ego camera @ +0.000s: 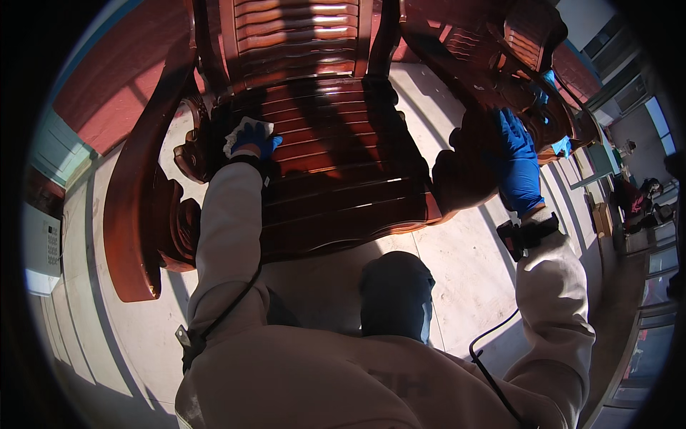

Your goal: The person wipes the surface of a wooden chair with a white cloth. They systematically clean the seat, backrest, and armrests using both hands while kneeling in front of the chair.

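A dark reddish-brown wooden armchair [343, 177] with a slatted seat and carved arms stands in front of me. On the left side of its seat, my left hand [253, 140], in a blue disposable glove, presses a crumpled white cloth [267, 127] against the slats. My right hand [517, 155], gloved in the same blue, lies flat on the chair's right armrest, fingers extended and holding nothing. Black straps circle both wrists, the right one carrying a small dark device [528, 236].
More carved wooden seating [528, 96] stands at the right, with light-blue pieces of material [561, 146] on it. A red wall [115, 102] rises behind. At the far left is a white appliance [43, 241]; a cardboard box [602, 220] sits at the right.
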{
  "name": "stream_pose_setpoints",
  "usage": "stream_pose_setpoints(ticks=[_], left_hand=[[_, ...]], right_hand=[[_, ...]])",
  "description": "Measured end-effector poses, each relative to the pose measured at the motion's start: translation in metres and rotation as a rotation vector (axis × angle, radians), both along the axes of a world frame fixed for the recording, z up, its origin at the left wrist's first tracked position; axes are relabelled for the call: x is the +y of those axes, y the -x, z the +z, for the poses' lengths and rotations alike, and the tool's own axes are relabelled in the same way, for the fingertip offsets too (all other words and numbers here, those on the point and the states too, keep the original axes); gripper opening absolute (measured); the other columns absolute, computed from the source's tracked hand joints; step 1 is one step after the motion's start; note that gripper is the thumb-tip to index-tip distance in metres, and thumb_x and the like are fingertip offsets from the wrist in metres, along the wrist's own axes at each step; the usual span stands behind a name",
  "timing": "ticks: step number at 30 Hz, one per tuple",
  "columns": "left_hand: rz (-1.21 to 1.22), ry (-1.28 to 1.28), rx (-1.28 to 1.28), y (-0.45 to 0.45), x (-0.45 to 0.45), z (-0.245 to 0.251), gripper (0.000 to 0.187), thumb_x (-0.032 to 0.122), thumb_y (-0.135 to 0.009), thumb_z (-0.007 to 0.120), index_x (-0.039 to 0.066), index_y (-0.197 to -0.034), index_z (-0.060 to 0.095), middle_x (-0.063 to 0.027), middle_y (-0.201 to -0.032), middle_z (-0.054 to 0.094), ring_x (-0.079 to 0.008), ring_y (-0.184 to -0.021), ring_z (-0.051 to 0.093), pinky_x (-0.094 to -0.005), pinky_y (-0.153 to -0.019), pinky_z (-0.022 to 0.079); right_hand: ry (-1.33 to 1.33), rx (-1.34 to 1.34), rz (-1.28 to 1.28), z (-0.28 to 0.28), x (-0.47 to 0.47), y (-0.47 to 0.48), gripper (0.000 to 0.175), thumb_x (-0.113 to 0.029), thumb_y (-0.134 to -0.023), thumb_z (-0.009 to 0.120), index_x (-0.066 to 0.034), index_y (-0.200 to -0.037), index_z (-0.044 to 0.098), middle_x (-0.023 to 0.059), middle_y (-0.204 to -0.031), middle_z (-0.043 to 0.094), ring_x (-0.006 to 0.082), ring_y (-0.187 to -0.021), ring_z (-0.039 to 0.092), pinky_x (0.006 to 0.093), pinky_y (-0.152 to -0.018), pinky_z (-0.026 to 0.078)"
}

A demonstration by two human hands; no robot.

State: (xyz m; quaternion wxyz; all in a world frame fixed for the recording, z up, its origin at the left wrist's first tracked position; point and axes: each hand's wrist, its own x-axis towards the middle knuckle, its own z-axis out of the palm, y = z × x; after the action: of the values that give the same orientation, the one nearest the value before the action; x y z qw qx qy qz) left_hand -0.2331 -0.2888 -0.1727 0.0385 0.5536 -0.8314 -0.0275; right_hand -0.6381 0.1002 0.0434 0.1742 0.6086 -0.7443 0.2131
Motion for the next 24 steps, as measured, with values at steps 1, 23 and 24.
stream_pose_setpoints(ticks=[1,23,24], left_hand=[[-0.052,-0.060,0.012,0.002,0.006,0.008,0.068,0.058,-0.097,0.065,0.018,-0.151,0.056,-0.0196,-0.156,0.050,-0.0410,-0.139,0.052,-0.0504,-0.116,0.043],[-0.453,-0.169,-0.102,0.021,0.142,0.003,0.091,0.061,-0.098,0.058,0.012,-0.167,0.025,-0.0227,-0.174,0.015,-0.0413,-0.160,0.015,-0.0495,-0.130,0.018],[-0.319,-0.238,-0.074,0.007,0.138,0.005,0.090,0.059,-0.100,0.056,0.011,-0.167,0.023,-0.0214,-0.174,0.014,-0.0392,-0.160,0.016,-0.0488,-0.130,0.021]], right_hand=[[-0.003,0.025,-0.017,0.002,0.001,-0.002,0.078,-0.018,-0.089,0.078,-0.0155,-0.159,0.045,0.0155,-0.162,0.045,0.0368,-0.148,0.044,0.0454,-0.125,0.032],[-0.019,0.127,-0.348,0.011,0.003,-0.012,0.087,-0.050,-0.073,0.081,-0.0157,-0.147,0.050,0.0179,-0.153,0.048,0.0427,-0.136,0.044,0.0607,-0.114,0.031],[0.007,0.131,-0.342,0.010,0.003,-0.011,0.087,-0.051,-0.072,0.081,-0.0154,-0.146,0.050,0.0178,-0.152,0.049,0.0424,-0.135,0.044,0.0606,-0.114,0.031]])
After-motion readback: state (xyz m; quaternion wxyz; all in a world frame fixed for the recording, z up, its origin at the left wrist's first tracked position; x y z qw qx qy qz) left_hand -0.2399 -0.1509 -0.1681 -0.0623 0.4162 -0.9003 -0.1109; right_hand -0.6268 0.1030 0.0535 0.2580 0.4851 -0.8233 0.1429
